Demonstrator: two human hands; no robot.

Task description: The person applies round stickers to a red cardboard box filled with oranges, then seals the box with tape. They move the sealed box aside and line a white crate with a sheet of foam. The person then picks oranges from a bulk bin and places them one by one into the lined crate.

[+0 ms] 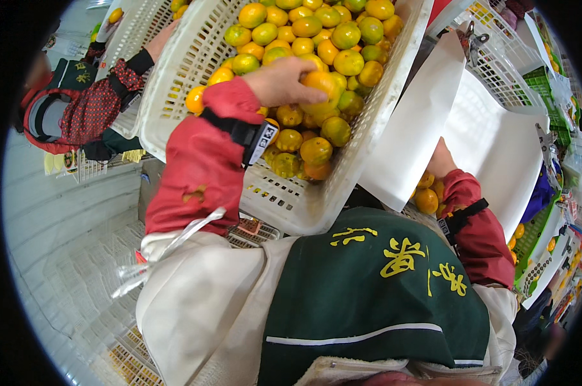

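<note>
My left hand [279,81], in a red sleeve, reaches into a white plastic crate [172,100] heaped with yellow-green and orange citrus fruits [345,35]. Its fingers are closed round an orange-yellow citrus fruit [322,90] over the pile. My right hand [440,157] is to the right of the crate, its fingers hidden behind a curved white sheet [410,128]. Several orange fruits [426,201] lie below that sheet, beside this hand.
A co-worker's arm [95,112] in a dotted sleeve reaches toward another white crate [130,58] at left. A white basket [497,64] with metal clips [477,51] stands upper right. Green crates [542,90] and more fruit line the right side. Pale floor [53,225] shows lower left.
</note>
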